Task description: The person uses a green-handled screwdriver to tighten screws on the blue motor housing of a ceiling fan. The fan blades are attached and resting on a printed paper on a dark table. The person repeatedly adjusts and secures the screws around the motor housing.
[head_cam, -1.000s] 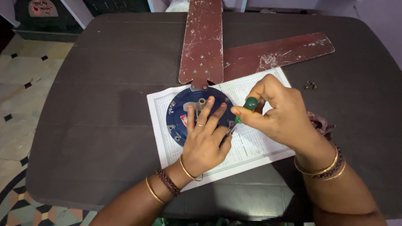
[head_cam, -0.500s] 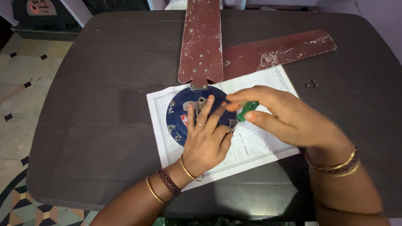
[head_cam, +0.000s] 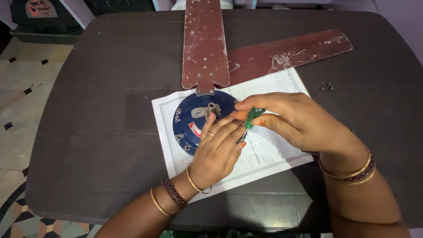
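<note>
Left hand: the left hand (head_cam: 219,147) lies flat, fingers spread, pressing on the round dark-blue metal fan motor housing (head_cam: 194,123) to steady it.
Right hand: the right hand (head_cam: 296,119) pinches the green-handled screwdriver (head_cam: 252,118) between thumb and fingertips.
Tool tip: hidden behind the left fingers; it probably meets a screw at the housing's right rim.
Housing position: on a printed white paper sheet (head_cam: 269,150), centre of the dark wooden tabletop (head_cam: 97,132).
Attachments: one scuffed maroon fan blade (head_cam: 205,44) joins the housing's top edge; a second maroon blade (head_cam: 286,53) lies behind it.
Loose parts: small metal screws (head_cam: 326,86) rest well apart, to the right.
Technique: keep the shaft square to the screw, press down firmly, hold the housing from rotating.
</note>
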